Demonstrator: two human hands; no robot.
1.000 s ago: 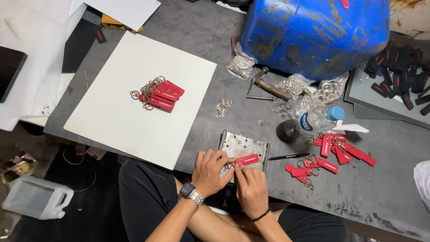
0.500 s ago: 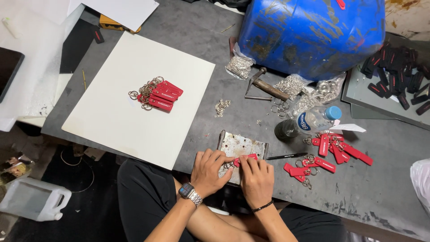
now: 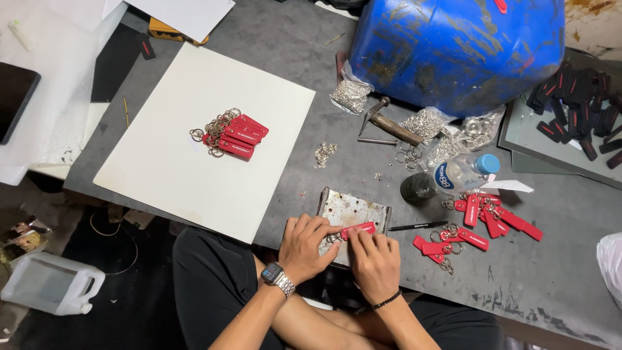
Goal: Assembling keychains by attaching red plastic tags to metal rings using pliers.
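Observation:
My left hand [image 3: 309,247], with a watch on its wrist, and my right hand [image 3: 374,260] meet over a worn metal plate [image 3: 353,210] at the table's near edge. Together they hold a red key tag [image 3: 358,230] with a small metal ring at its left end. The left fingers pinch the ring end; the right fingers press on the tag's body. A pile of finished red tags with rings [image 3: 230,135] lies on a white board [image 3: 201,168] to the left. More loose red tags [image 3: 483,217] lie to the right of the plate.
A big blue drum [image 3: 460,48] fills the back right. In front of it lie bags of metal rings [image 3: 351,96], a hammer [image 3: 389,125], a plastic bottle [image 3: 447,178] and a black pen [image 3: 418,226]. Black tags [image 3: 576,107] sit on a tray at far right. A white jerrycan [image 3: 48,285] stands on the floor.
Both hands stay over the metal plate, working the same red tag. The right hand has shifted slightly over the tag; the view has drifted a little.

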